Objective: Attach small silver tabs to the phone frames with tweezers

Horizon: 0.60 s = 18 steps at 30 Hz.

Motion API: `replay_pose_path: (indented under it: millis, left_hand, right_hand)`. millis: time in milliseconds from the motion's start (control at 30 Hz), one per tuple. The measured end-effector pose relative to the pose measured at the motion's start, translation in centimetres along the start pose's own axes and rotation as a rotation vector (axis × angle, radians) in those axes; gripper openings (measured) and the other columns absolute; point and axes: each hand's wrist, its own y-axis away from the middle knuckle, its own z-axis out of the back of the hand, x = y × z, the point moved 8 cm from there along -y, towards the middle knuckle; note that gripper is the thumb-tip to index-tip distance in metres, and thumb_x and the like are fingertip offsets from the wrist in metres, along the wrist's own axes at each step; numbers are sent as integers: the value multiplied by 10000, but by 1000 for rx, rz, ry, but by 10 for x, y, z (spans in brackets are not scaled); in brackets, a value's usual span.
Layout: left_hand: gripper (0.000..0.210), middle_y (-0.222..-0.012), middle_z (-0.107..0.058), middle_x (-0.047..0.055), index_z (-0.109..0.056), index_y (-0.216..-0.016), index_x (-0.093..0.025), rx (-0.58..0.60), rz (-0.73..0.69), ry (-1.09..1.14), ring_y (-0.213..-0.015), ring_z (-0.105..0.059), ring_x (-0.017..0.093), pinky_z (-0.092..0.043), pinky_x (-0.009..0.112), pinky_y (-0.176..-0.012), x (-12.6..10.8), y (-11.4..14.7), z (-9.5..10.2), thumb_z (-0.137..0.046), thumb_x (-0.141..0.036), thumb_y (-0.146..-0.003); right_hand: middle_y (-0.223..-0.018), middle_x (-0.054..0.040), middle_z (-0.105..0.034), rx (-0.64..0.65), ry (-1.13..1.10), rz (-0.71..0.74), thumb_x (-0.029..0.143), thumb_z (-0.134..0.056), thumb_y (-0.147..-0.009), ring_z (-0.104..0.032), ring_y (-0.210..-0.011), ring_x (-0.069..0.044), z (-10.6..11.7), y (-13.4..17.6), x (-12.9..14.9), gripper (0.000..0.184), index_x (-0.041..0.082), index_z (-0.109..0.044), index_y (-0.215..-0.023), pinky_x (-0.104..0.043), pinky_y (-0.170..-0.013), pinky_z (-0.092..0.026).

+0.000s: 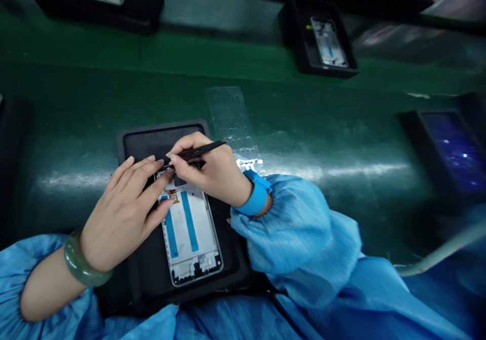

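Right hand (214, 168): fingers pinched round 1 slim dark tool (208, 148), its tip lost among the fingertips. Left hand (127, 206): palm down, fingers loosely spread over the upper end of 1 phone frame (205, 216); whether it grips anything, I cannot tell. The frame lies face up in 1 black tray (146, 140) on the green bench (326, 132), 2 blue strips (189, 221) along it, upper end mostly hidden by the hands. Beyond: 1 clear plastic sheet (230, 112), lower end partly covered. Farther: 1 black box (148, 11), cut off above; 1 smaller box (304, 62), contents blurred.
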Motion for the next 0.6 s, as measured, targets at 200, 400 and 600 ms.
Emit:
replay_pose_path:
  millis: [200, 400, 600]
  left_hand:
    - [390, -1227, -498, 133, -493, -1233, -138, 3, 4, -3, -1223, -427, 273, -303, 510, -1072, 1, -1, 0, -466, -314, -886]
    - [389, -1222, -501, 141, -496, -1229, -133, 3, 4, -9, -1220, -433, 277, -316, 508, -1066, 0, 0, 0, -474, -306, -882]
    - [389, -1233, -501, 140, -498, -1226, -135, 2, 0, -5, -1222, -434, 278, -311, 517, -1068, 0, -1, 1, -470, -319, -885]
  right_hand:
    - [-873, -6, -654, 3, 29, 42, 199, -550, -836, -613, -802, -92, -1, 2, 5, 57, 154, -574, -862, -188, -711, -469]
    - [-847, -12, -648, 30, -7, -34, 230, -544, -844, -624, -751, -99, -3, 0, 1, 90, 149, -578, -859, -203, -693, -487]
    - [-830, 4, -636, 18, -50, -101, 232, -534, -851, -611, -695, -74, -3, -2, -2, 88, 156, -577, -843, -181, -660, -498]
